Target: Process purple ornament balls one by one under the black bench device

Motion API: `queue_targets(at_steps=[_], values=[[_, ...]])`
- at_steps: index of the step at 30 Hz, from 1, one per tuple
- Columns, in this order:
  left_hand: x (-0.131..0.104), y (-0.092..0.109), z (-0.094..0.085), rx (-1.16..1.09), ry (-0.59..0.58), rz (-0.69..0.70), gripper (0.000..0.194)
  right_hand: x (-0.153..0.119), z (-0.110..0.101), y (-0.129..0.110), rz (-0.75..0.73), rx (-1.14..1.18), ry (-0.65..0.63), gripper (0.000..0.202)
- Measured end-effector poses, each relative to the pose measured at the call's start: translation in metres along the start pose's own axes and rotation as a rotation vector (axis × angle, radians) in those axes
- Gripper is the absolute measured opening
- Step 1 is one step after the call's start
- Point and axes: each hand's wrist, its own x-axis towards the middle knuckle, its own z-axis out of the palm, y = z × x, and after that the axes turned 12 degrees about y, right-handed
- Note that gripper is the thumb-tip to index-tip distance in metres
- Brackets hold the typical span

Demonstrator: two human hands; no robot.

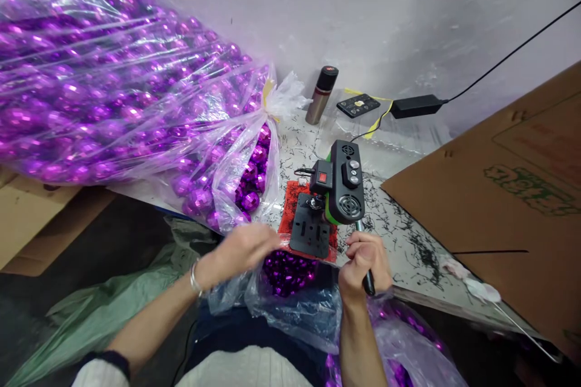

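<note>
My left hand (pixel 249 247) is closed at the front left of a small black machine (pixel 347 184), a little blurred, its fingertips pinched at the edge of a clear plastic bag (pixel 297 308). Purple faceted baubles (pixel 290 274) show inside this bag, between my arms over my lap. My right hand (pixel 365 263) is wrapped round a rod with a black handle (pixel 369 283), just in front of the machine. The machine has a red switch and round vents. Its flat black base plate (pixel 311 227) sits on a red mat (pixel 289 208) at the table's front edge.
A large tied plastic bag of purple baubles (pixel 113 91) fills the left. Behind the machine stand a spray can (pixel 322 95), a black card-like item (pixel 358 105) and a power adapter (pixel 417 106). A cardboard box (pixel 499 187) blocks the right. Black clippings (pixel 424 248) litter the table.
</note>
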Motion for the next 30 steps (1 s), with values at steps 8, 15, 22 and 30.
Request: queue_targets(at_steps=[8,15,22,30], values=[[0.087,-0.058,-0.014,0.666,-0.208,-0.29,0.017,-0.003,0.0,0.002,-0.019,0.012,-0.012,0.041],[0.081,-0.066,-0.03,0.607,-0.104,-0.262,0.033,-0.008,-0.002,0.007,-0.028,0.054,-0.03,0.033],[0.063,-0.013,-0.016,-0.447,0.451,-0.655,0.083,-0.003,0.002,0.001,-0.032,0.039,-0.007,0.035],[0.036,0.019,0.086,-1.23,0.433,-0.973,0.048,0.022,0.007,-0.019,0.052,0.012,-0.003,0.042]])
